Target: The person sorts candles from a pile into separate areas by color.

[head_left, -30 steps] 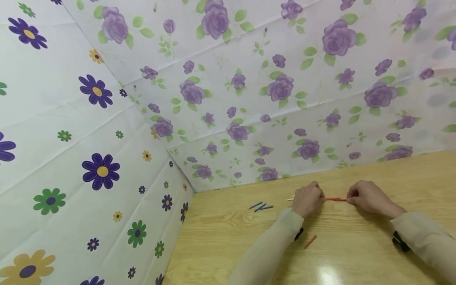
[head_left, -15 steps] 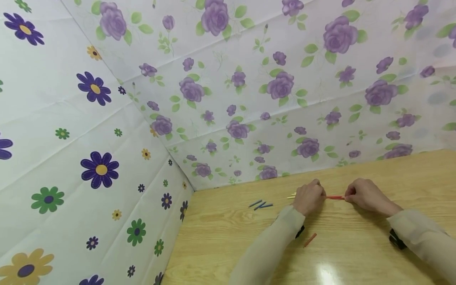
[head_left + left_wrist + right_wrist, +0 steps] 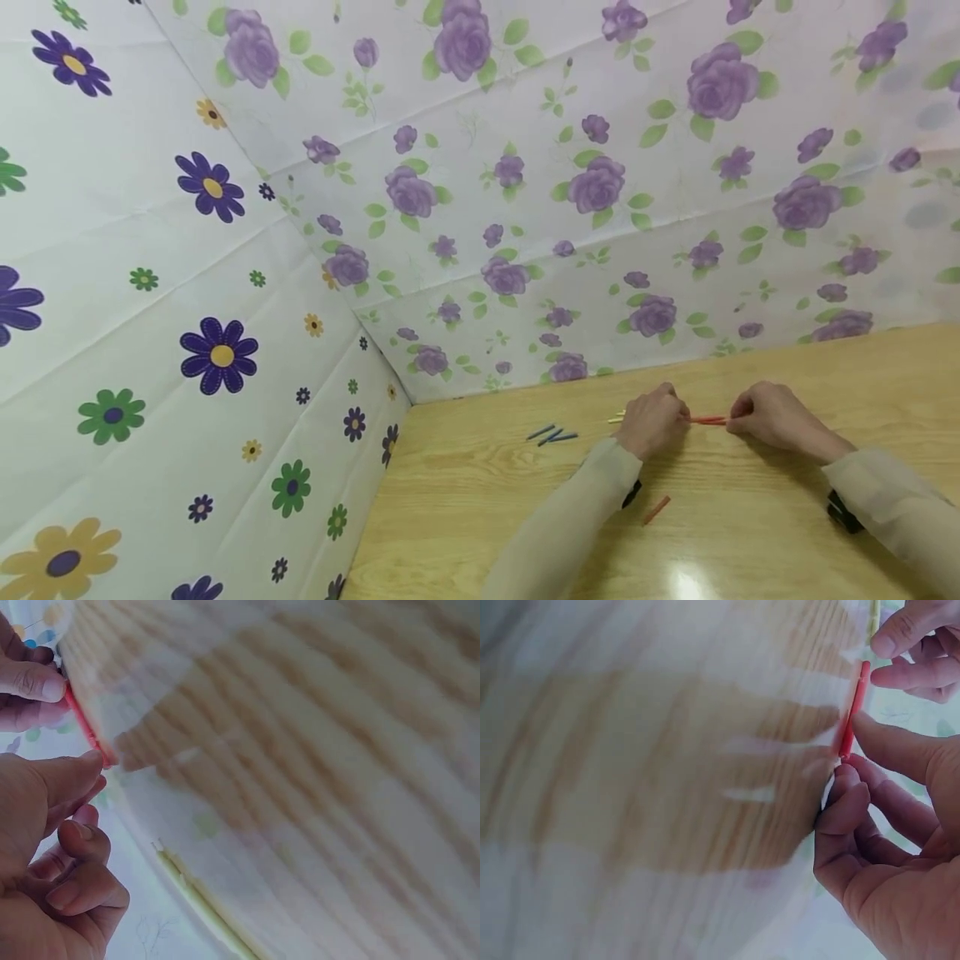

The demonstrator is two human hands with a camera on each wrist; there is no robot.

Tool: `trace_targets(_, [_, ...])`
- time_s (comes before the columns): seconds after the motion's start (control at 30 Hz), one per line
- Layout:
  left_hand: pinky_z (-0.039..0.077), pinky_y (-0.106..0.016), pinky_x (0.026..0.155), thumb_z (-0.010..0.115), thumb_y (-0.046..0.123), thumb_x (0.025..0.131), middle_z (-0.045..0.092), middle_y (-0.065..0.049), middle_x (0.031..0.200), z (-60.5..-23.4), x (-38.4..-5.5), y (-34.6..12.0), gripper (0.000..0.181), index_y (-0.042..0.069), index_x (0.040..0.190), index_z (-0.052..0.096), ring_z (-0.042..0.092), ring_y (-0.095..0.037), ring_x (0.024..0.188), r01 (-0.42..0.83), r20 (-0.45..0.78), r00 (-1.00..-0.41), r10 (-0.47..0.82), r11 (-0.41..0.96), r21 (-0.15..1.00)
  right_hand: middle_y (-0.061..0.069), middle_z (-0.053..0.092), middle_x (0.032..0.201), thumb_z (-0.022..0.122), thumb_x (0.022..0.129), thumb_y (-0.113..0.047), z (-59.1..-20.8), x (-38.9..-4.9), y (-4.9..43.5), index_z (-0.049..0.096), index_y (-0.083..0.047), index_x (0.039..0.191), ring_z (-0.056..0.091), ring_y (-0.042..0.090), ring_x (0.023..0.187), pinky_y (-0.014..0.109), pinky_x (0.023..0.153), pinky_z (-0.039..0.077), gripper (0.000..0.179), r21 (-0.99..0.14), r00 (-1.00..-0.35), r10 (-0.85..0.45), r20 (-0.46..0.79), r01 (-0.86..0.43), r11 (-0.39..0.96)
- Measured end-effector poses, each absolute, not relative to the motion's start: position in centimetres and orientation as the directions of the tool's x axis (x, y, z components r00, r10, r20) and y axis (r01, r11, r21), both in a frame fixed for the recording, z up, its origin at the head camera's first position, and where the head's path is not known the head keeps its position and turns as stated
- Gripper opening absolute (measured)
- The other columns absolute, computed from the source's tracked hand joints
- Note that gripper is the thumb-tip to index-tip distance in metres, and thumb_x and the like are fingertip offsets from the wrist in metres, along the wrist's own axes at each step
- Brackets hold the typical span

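Note:
Two thin red sticks (image 3: 707, 420) lie side by side between my hands, on the wooden table near the back wall. My left hand (image 3: 654, 421) pinches their left end between thumb and index finger, the other fingers curled. At the right end, my right hand (image 3: 776, 421) pinches with thumb and index finger. The right wrist view shows the red sticks (image 3: 853, 712) close together, one partly behind the other. Beyond the left hand lie yellow sticks (image 3: 617, 418), partly hidden by it. Another yellow stick (image 3: 202, 900) shows close up in the left wrist view.
Several blue sticks (image 3: 551, 435) lie loosely on the wooden table (image 3: 465, 492), left of the hands. A single reddish-brown stick (image 3: 656, 510) lies nearer the front, between the forearms. Flower-printed sheets (image 3: 480, 208) stand at the back and left.
The hands have come slightly closer together, with the right hand shifting a little leftward, and less of the red sticks shows between them. The other sticks stay put.

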State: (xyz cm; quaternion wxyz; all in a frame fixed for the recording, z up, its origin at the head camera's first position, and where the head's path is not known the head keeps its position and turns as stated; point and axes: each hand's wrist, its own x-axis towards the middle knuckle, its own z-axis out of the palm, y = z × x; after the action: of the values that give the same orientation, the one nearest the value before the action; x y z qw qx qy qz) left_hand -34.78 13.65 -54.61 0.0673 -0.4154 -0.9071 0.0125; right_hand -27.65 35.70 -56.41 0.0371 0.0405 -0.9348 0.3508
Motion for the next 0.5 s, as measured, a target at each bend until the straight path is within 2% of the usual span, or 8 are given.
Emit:
trace_targets(0.13, [0.045,-0.014,0.061,0.074,0.038,0.106,0.07,0.014,0.116,-54.0,-34.4,13.0,0.02,0.033,0.123,0.084,0.066,0.003,0.082,0.739,0.133,-0.663,0.737,0.673,-0.047,0.022,0.08,0.099,0.082,0.094,-0.015,-56.1,-27.4,35.6,0.078,0.013,0.11,0.073,0.028,0.086,0.046,0.075,0.062,0.032,-0.66,-0.995,-0.042,0.091,-0.092,0.746])
trace_targets(0.23, [0.046,-0.014,0.061,0.074,0.038,0.106,0.07,0.014,0.118,-53.4,-34.2,12.4,0.021,0.033,0.124,0.083,0.066,0.003,0.082,0.728,0.149,-0.675,0.723,0.685,-0.024,0.024,0.079,0.102,0.082,0.095,-0.015,-55.5,-27.0,35.3,0.074,0.017,0.117,0.074,0.029,0.089,0.045,0.076,0.063,0.04,-0.661,-0.994,-0.035,0.101,-0.094,0.744])
trace_targets(0.4, [0.043,-0.013,0.06,0.074,0.036,0.106,0.071,0.013,0.119,-52.7,-34.0,11.3,0.02,0.031,0.123,0.084,0.064,0.003,0.079,0.715,0.178,-0.688,0.704,0.699,-0.003,0.017,0.078,0.097,0.079,0.097,-0.012,-54.5,-26.0,33.7,0.075,0.015,0.116,0.07,0.019,0.082,0.031,0.067,0.057,0.033,-0.671,-0.992,-0.036,0.125,-0.111,0.733])
trace_targets(0.5, [0.038,-0.012,0.056,0.074,0.034,0.105,0.071,0.013,0.116,-52.3,-33.6,10.3,0.02,0.031,0.123,0.084,0.058,0.004,0.071,0.71,0.19,-0.693,0.696,0.705,0.007,0.011,0.077,0.093,0.079,0.098,-0.01,-54.0,-25.2,32.5,0.076,0.012,0.114,0.065,0.015,0.078,0.027,0.063,0.052,0.027,-0.677,-0.99,-0.052,0.132,-0.128,0.725])
